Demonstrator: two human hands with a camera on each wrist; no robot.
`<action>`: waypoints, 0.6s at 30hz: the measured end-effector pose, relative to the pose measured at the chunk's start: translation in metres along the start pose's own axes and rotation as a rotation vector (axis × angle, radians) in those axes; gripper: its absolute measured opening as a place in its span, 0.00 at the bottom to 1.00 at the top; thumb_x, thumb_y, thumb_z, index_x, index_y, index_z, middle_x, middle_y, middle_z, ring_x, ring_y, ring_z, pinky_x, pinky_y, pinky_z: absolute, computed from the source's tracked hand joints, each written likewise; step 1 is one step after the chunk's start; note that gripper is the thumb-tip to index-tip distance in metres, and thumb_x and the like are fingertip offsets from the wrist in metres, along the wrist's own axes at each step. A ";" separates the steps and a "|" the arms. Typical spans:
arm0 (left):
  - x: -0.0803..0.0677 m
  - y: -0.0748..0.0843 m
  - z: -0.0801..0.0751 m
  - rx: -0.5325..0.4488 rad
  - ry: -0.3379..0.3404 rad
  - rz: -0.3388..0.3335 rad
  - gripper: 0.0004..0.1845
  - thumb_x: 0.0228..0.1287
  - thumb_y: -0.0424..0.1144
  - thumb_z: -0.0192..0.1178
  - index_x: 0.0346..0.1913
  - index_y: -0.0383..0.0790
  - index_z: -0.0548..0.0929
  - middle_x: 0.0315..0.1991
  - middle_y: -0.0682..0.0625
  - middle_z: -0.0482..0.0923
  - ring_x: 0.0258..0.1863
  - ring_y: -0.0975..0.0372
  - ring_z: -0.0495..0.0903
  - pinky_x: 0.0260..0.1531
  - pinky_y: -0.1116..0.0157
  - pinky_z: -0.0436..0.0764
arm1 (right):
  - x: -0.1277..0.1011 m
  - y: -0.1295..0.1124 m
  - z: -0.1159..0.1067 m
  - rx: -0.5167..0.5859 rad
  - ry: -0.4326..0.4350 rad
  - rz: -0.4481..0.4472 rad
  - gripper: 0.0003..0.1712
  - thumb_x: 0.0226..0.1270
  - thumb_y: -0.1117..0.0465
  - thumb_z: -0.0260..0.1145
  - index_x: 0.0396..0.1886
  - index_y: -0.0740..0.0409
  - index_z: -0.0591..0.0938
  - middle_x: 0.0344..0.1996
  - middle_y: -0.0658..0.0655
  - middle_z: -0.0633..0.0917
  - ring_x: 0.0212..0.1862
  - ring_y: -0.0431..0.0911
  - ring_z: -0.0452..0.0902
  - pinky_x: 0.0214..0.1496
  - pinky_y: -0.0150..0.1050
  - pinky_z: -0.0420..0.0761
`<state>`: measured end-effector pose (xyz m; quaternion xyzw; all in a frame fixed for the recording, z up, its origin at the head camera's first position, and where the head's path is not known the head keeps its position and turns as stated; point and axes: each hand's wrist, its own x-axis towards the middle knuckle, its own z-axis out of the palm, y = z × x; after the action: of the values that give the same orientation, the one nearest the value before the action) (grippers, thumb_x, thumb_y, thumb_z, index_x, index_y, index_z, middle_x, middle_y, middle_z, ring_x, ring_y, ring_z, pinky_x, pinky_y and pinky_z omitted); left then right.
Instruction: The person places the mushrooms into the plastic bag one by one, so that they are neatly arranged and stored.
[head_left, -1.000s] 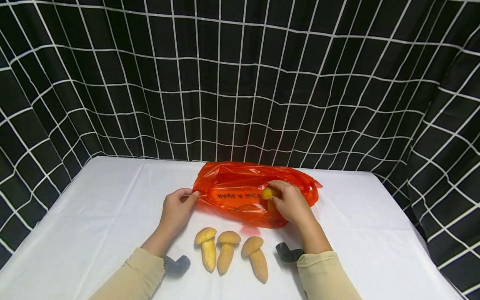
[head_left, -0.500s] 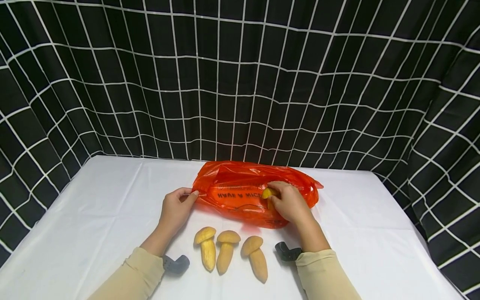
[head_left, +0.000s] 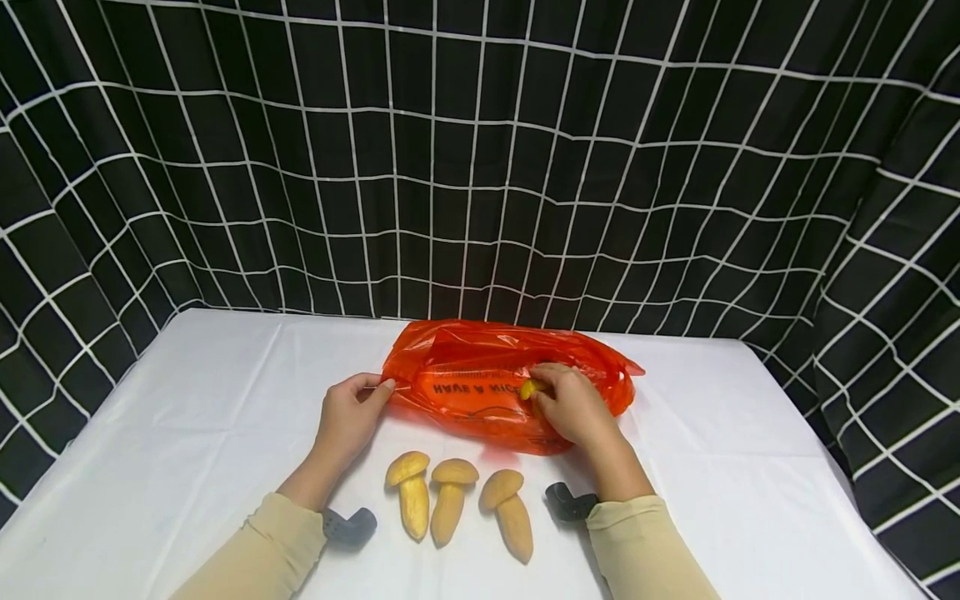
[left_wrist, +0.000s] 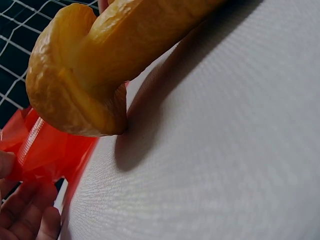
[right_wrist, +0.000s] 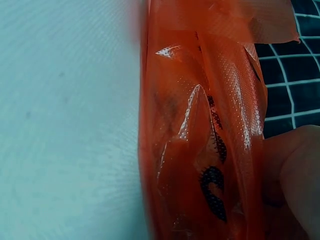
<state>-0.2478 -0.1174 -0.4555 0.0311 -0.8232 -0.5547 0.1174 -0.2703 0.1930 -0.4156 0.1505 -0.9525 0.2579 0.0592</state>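
Since a second ago the yellow toy mushroom (head_left: 531,388) in the right hand (head_left: 573,408) has sunk further into the translucent orange plastic bag (head_left: 480,392); only its cap shows, so bagging looks nearly done. Right fingers curl round it. Left hand (head_left: 347,417) pinches the bag's left edge. The mushroom's long axis runs near-to-far, cap pointing far-left.

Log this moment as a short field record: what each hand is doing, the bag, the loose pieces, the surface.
left hand: pinches the left edge of the orange plastic bag
right hand: holds a yellow mushroom at the bag, fingers curled round it
bag: lies flat on the table, black lettering on it
loose pieces: three yellow mushrooms in a row in front of the bag, between the forearms
surface: white tablecloth
backdrop: black grid cloth
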 end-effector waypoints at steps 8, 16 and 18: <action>0.001 0.001 -0.001 -0.008 0.003 0.002 0.14 0.67 0.44 0.62 0.43 0.35 0.87 0.38 0.44 0.86 0.39 0.55 0.81 0.47 0.62 0.81 | 0.001 -0.001 0.002 -0.009 0.012 -0.012 0.22 0.66 0.63 0.65 0.59 0.66 0.80 0.57 0.65 0.81 0.64 0.61 0.73 0.72 0.58 0.62; 0.001 0.000 -0.001 -0.012 -0.004 0.008 0.14 0.67 0.44 0.62 0.43 0.35 0.86 0.39 0.43 0.86 0.41 0.55 0.81 0.51 0.58 0.81 | 0.001 -0.002 0.003 -0.020 0.047 -0.028 0.22 0.65 0.63 0.65 0.57 0.67 0.81 0.55 0.66 0.82 0.63 0.62 0.73 0.74 0.60 0.56; 0.001 0.000 0.000 -0.011 -0.003 0.008 0.14 0.67 0.44 0.62 0.43 0.35 0.87 0.40 0.43 0.86 0.41 0.55 0.81 0.51 0.58 0.81 | 0.001 -0.001 0.003 -0.019 0.052 -0.024 0.21 0.65 0.63 0.65 0.57 0.67 0.81 0.55 0.66 0.82 0.63 0.61 0.73 0.74 0.59 0.56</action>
<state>-0.2482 -0.1180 -0.4556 0.0265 -0.8203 -0.5589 0.1183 -0.2711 0.1900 -0.4175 0.1548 -0.9512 0.2518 0.0883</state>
